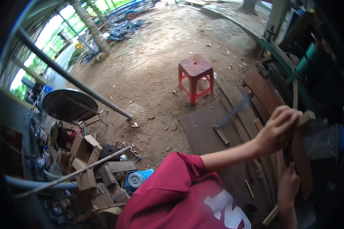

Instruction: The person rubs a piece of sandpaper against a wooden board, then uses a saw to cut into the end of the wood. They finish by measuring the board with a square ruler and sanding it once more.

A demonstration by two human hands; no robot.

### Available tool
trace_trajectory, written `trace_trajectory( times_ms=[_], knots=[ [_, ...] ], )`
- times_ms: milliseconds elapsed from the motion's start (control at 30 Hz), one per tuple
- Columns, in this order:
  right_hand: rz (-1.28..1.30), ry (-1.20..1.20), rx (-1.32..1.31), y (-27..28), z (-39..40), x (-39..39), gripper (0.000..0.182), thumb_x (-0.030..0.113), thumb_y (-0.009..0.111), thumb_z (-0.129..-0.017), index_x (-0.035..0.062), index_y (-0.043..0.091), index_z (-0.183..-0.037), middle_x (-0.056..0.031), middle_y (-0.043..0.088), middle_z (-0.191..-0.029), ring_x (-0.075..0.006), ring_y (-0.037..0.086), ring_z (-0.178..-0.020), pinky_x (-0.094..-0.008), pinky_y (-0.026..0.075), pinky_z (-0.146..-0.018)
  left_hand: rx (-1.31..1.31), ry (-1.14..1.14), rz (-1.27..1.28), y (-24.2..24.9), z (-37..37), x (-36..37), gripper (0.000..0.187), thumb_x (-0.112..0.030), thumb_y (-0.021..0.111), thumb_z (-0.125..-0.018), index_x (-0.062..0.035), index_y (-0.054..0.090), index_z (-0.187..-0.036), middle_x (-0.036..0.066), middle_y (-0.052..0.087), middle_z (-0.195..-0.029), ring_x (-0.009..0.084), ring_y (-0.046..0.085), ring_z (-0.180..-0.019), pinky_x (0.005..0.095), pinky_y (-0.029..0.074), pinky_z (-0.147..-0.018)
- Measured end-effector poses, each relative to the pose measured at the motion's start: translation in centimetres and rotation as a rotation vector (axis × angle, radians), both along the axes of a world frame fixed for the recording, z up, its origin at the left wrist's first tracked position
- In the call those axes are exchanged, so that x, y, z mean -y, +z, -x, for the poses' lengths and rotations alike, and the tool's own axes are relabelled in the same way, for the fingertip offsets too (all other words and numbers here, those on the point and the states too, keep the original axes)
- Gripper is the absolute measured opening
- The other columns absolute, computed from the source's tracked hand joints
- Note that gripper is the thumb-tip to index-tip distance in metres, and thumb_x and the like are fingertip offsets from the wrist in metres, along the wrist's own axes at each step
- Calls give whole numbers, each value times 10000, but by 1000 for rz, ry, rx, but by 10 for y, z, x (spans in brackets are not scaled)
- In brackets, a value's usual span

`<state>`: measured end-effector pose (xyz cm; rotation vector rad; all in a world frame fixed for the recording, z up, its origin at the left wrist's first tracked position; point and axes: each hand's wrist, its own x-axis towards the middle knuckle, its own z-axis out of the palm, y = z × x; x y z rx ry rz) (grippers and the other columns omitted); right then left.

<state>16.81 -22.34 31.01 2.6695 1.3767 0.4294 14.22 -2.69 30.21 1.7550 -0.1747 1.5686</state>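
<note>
My left hand [278, 128] reaches across to the right, its fingers curled around a short piece of wood [305, 118] whose pale end sticks out past the knuckles. Below it, my right hand [288, 185] is closed, with a dark, thin part showing above the fist; I cannot make out what it is. A curved brown board [302, 164] lies beside both hands. Left of them, a carpenter's square [235, 110] rests on long planks [233, 97] and a dark flat panel [200, 124]. A yellow pencil [249, 189] lies nearer to me.
A red plastic stool [195, 70] stands on the dirt ground ahead. Wood offcuts [86, 152], a long stick [76, 171] and a blue-and-white device [135, 179] crowd the lower left. A slanting metal pole [72, 78] and a folding round table [69, 105] stand left.
</note>
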Motion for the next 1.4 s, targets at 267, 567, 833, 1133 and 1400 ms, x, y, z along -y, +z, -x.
trace_trajectory(
  times_ms=[267, 567, 833, 1133, 1400],
  knots=[
    [-197, -63, -450, 33, 23, -40, 184, 175, 491, -843, 18, 442, -760, -148, 542, -516, -310, 603, -548, -364, 506, -485, -161, 189, 52, 3, 45, -17, 438, -81, 717, -623, 33, 542, -1007, 148, 548, -961, 217, 529, -843, 279, 424, -665],
    [-424, 135, -634, -6, 64, -49, 157, 131, 538, -807, 15, 441, -767, -119, 524, -515, -264, 583, -500, -347, 456, -434, -270, 311, 100, 45, 81, -10, 327, -52, 629, -740, 9, 501, -1035, 135, 479, -1054, 231, 475, -993, 333, 379, -856],
    [-556, 244, -707, -39, 73, -53, 140, 84, 531, -780, -8, 426, -769, -122, 526, -544, -259, 574, -495, -341, 454, -418, -131, 300, 66, 35, 96, -22, 301, -113, 602, -751, 24, 498, -998, 175, 526, -1023, 276, 519, -971, 378, 407, -865],
    [-488, 260, -827, -5, 55, -38, 158, 107, 508, -805, -19, 428, -754, -150, 501, -485, -318, 548, -458, -377, 449, -422, -113, 300, 87, 37, 97, -16, 305, -129, 620, -710, 13, 525, -964, 133, 497, -925, 308, 516, -976, 413, 399, -851],
    [-260, 196, -1211, 49, 36, -28, 142, 58, 456, -770, -64, 526, -755, -228, 575, -672, -346, 606, -690, -397, 491, -614, -69, 350, 56, 35, 98, -9, 314, -57, 596, -714, 30, 525, -1007, 210, 565, -1037, 292, 559, -946, 399, 459, -836]
  ],
)
